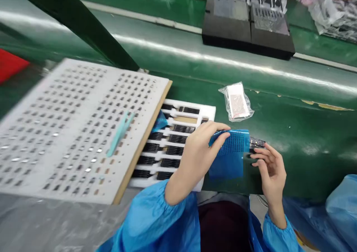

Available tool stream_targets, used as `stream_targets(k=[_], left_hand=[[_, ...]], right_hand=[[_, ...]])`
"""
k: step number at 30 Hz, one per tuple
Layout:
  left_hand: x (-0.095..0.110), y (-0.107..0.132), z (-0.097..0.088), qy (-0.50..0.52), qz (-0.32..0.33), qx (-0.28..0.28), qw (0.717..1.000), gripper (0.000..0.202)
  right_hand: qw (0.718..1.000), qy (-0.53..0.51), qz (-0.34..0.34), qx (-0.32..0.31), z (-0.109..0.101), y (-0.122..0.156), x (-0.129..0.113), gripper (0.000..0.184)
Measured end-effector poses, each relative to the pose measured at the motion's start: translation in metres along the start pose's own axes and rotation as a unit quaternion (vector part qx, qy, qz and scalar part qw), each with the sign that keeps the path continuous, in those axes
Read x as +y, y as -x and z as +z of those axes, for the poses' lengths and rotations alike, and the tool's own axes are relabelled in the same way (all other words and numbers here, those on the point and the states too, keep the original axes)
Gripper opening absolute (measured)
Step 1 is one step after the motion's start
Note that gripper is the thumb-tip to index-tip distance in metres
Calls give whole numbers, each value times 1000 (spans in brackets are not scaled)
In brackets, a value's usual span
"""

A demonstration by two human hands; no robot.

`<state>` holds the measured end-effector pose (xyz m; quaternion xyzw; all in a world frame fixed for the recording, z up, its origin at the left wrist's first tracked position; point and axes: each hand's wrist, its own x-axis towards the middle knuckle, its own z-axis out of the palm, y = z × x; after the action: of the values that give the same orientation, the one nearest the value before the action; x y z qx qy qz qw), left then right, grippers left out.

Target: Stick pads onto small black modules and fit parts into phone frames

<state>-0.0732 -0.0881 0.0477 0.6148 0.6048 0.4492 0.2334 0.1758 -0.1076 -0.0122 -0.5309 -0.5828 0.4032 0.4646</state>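
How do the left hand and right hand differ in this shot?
The left hand curls over the top of the blue perforated film, while the right hand sits at the film's far edge, against a dark component. The left hand is beside the white foam tray, while the right hand is over the green bench. Both hands are bare and come out of blue sleeves.
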Motion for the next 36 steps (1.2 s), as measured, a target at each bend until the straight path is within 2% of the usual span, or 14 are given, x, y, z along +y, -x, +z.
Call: stream_targets(k=[5, 7, 9, 12, 15, 19, 21, 23, 26, 28, 30, 32, 34, 36], left_hand=[[-21, -52, 21, -96, 6, -22, 995, 4], [-29, -61, 24, -148, 18, -26, 988, 8], [-31, -59, 19, -193, 22, -5, 981, 17], [-23, -33, -6, -236, 23, 37, 971, 23], [-20, 6, -51, -264, -3, 88, 961, 17], [-47, 46, -113, -312, -117, 199, 922, 22], [-67, 56, -129, -319, -162, 217, 908, 19], [-82, 60, -134, -315, -185, 215, 906, 14], [-87, 61, -132, -299, -191, 216, 910, 5], [-76, 62, -127, -280, -181, 215, 918, 6], [-56, 65, -115, -248, -164, 193, 935, 8], [-31, 69, -97, -185, -148, 136, 962, 11], [-7, 73, -73, -77, -135, 45, 987, 11], [9, 76, -48, 8, -119, -34, 992, 18]], right_hand=[[999, -24, 25, 38, -6, 0, 1, 50], [999, -14, 24, 38, -11, -1, 10, 55], [1000, -5, 12, 25, -16, -5, 31, 62], [999, -21, 26, 24, -23, -16, 69, 72], [998, -35, 45, 11, -23, -23, 88, 78], [999, -5, 13, 42, -12, -14, 62, 67], [999, 8, 2, 49, -6, -8, 42, 63], [999, 15, 2, 50, -2, -4, 25, 61], [999, 22, 21, 44, -3, -3, 14, 57], [999, 15, 27, 41, -3, -4, 12, 53], [998, -1, 18, 53, -1, -3, 10, 47], [997, -15, 4, 74, 3, 0, 7, 39], [996, -24, -5, 81, 8, 4, 2, 30], [997, -51, -4, 58, 12, 9, -2, 22]])
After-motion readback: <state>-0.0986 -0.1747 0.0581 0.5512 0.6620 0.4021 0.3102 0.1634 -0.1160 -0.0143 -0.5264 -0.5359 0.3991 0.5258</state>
